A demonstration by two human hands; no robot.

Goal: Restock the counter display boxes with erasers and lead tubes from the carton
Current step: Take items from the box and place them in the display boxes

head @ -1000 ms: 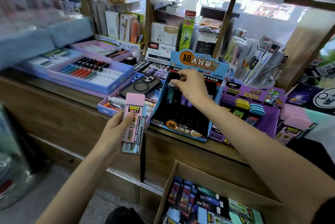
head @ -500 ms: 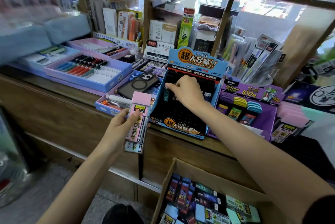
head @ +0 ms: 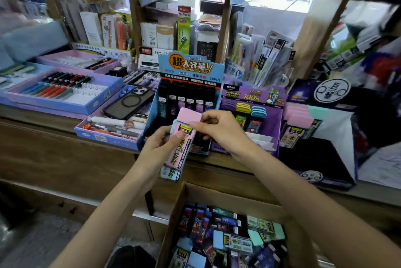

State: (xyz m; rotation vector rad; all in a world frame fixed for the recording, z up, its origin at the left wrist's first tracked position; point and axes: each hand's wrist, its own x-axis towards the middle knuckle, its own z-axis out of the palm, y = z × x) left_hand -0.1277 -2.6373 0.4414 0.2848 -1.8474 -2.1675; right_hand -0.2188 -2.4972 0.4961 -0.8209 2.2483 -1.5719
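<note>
**Top lead tube pinched for transfer to the display box**

The left hand (head: 160, 146) gripped a stack of flat plastic lead tubes, its fingers (head: 173, 135) curled round the pink lead tube (head: 182, 148) on top and a pale blue lead tube (head: 171, 174) beneath. The stack was above the wooden desk (head: 54, 137) edge, at 6 o'clock of the blue-and-black cardboard display box (head: 191, 68). The right hand (head: 219, 131) pinched the pink cap. Best practice was judged to be: draw off the top tube only, keep the left grip firm over the brown cardboard carton (head: 173, 213), and seat it cap-up in a free slot.
</note>
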